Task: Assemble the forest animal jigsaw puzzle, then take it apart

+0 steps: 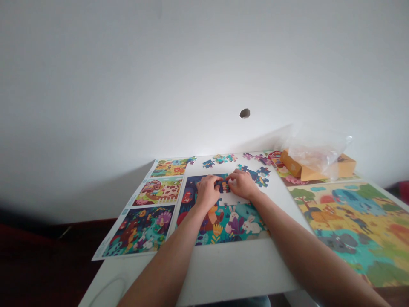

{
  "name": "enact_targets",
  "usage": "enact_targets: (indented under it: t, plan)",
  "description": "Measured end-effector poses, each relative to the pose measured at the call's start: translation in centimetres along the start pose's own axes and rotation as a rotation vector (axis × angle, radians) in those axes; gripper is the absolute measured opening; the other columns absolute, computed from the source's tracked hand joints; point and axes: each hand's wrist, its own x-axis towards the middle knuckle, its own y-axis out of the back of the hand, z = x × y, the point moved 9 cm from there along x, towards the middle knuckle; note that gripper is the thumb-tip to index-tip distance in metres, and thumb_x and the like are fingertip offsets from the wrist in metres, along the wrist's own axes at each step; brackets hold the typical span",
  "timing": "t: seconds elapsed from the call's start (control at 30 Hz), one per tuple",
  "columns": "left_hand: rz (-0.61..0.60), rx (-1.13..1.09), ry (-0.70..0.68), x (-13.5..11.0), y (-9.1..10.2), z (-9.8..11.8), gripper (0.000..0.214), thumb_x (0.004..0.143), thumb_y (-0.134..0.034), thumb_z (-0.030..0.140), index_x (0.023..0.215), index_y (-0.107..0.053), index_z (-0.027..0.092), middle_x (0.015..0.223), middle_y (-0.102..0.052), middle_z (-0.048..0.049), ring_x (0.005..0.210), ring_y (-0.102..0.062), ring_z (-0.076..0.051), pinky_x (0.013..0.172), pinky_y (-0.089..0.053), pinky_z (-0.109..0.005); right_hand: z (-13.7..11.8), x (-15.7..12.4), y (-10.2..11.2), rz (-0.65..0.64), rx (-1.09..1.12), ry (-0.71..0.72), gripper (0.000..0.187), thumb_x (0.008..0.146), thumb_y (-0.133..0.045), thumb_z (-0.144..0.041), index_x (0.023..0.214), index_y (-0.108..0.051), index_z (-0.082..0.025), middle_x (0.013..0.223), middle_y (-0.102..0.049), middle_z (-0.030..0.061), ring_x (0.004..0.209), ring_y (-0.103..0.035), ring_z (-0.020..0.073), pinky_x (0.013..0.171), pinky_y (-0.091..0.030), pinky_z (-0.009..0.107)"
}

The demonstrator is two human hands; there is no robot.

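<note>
A partly assembled jigsaw puzzle with rabbits, plants and a dark blue forest scene lies flat on the white table. My left hand rests over its upper left part, fingers curled, with thumb and fingertips pressed at a dark puzzle piece. From the other side my right hand pinches at the same spot, its fingertips close to those of the left. The hands partly hide this piece and the section beneath. White table surface shows through a gap to the right of the piece.
Loose puzzle pieces lie behind and right of my hands, with more along the wall. A printed picture sheet is at the left. Another puzzle with animals, an orange box and a clear plastic bag occupy the right.
</note>
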Motion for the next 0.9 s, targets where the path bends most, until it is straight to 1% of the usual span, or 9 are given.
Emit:
enact_targets:
  t: [0.1, 0.17, 0.27, 0.37, 0.5, 0.57, 0.67, 0.8, 0.9]
  plan:
    - [0.013, 0.027, 0.007, 0.0, 0.1, -0.1, 0.027, 0.078, -0.061, 0.011, 0.097, -0.073, 0.026, 0.107, -0.07, -0.0048, 0.104, -0.06, -0.026, 0.093, -0.044, -0.039, -0.6, 0.0, -0.3, -0.044, 0.023, 0.055, 0.022, 0.086, -0.059, -0.033, 0.101, -0.075, -0.029, 0.101, -0.066, 0.0047, 0.094, -0.062, 0.0201, 0.088, -0.04, 0.034]
    - [0.011, 0.03, 0.006, 0.0, 0.1, -0.1, 0.025, 0.078, -0.061, 0.012, 0.095, -0.074, 0.026, 0.107, -0.07, -0.0045, 0.104, -0.059, -0.026, 0.094, -0.044, -0.039, -0.3, 0.1, -0.5, -0.06, 0.014, 0.033, 0.02, 0.086, -0.059, -0.033, 0.096, -0.076, -0.029, 0.1, -0.065, 0.0044, 0.094, -0.062, 0.0202, 0.089, -0.04, 0.034]
    - [0.012, 0.021, 0.008, -0.1, 0.1, -0.1, 0.025, 0.079, -0.06, 0.012, 0.093, -0.074, 0.026, 0.106, -0.07, -0.0038, 0.103, -0.059, -0.025, 0.094, -0.043, -0.039, 1.1, 0.3, -0.3, -0.009, -0.011, -0.047, 0.022, 0.087, -0.056, -0.029, 0.097, -0.075, -0.028, 0.098, -0.065, 0.0051, 0.097, -0.061, 0.0207, 0.089, -0.04, 0.033]
    - [0.025, 0.023, 0.013, -0.2, 0.2, 0.0, 0.025, 0.079, -0.059, 0.011, 0.091, -0.074, 0.027, 0.106, -0.07, -0.003, 0.104, -0.059, -0.025, 0.094, -0.042, -0.041, 2.8, 0.5, 0.2, 0.071, -0.024, -0.138, 0.025, 0.088, -0.054, -0.027, 0.104, -0.073, -0.026, 0.105, -0.065, 0.0067, 0.105, -0.058, 0.0222, 0.091, -0.04, 0.034]
    - [0.025, 0.04, 0.017, -0.2, 0.2, 0.1, 0.026, 0.078, -0.059, 0.01, 0.09, -0.074, 0.026, 0.106, -0.07, -0.0035, 0.104, -0.058, -0.025, 0.092, -0.042, -0.041, 4.5, 0.7, 0.6, 0.141, -0.114, -0.319, 0.028, 0.089, -0.05, -0.027, 0.107, -0.07, -0.023, 0.109, -0.066, 0.0095, 0.105, -0.058, 0.0251, 0.094, -0.037, 0.041]
    - [0.024, 0.045, 0.027, -0.1, 0.1, 0.1, 0.025, 0.078, -0.058, 0.011, 0.09, -0.074, 0.026, 0.105, -0.07, -0.004, 0.104, -0.058, -0.025, 0.092, -0.043, -0.041, 4.6, 1.3, 0.6, 0.144, -0.17, -0.357, 0.029, 0.089, -0.048, -0.027, 0.107, -0.07, -0.022, 0.109, -0.067, 0.0107, 0.105, -0.058, 0.027, 0.095, -0.035, 0.045]
    - [0.024, 0.041, 0.037, -0.1, 0.1, 0.1, 0.026, 0.079, -0.057, 0.011, 0.091, -0.074, 0.027, 0.105, -0.069, -0.0045, 0.104, -0.058, -0.025, 0.092, -0.042, -0.041, 4.0, 3.5, 0.1, 0.101, -0.193, -0.314, 0.034, 0.09, -0.045, -0.025, 0.118, -0.066, -0.024, 0.12, -0.065, 0.0103, 0.113, -0.054, 0.0279, 0.097, -0.034, 0.047]
    - [0.032, 0.027, 0.046, -0.2, 0.1, 0.0, 0.026, 0.078, -0.058, 0.011, 0.091, -0.074, 0.027, 0.106, -0.069, -0.0046, 0.106, -0.057, -0.026, 0.093, -0.041, -0.041, 2.5, 7.5, -1.7, -0.038, -0.204, -0.139, 0.053, 0.091, -0.046, -0.028, 0.144, -0.042, -0.029, 0.145, -0.05, 0.0076, 0.132, -0.039, 0.0292, 0.102, -0.031, 0.05]
    - [0.046, 0.025, 0.047, -0.2, 0.1, -0.1, 0.027, 0.078, -0.057, 0.01, 0.091, -0.074, 0.026, 0.106, -0.069, -0.0046, 0.106, -0.056, -0.026, 0.092, -0.039, -0.042, 1.8, 9.5, -3.1, -0.14, -0.236, -0.048, 0.055, 0.091, -0.048, -0.031, 0.145, -0.039, -0.031, 0.147, -0.049, 0.0061, 0.134, -0.036, 0.031, 0.104, -0.027, 0.054]
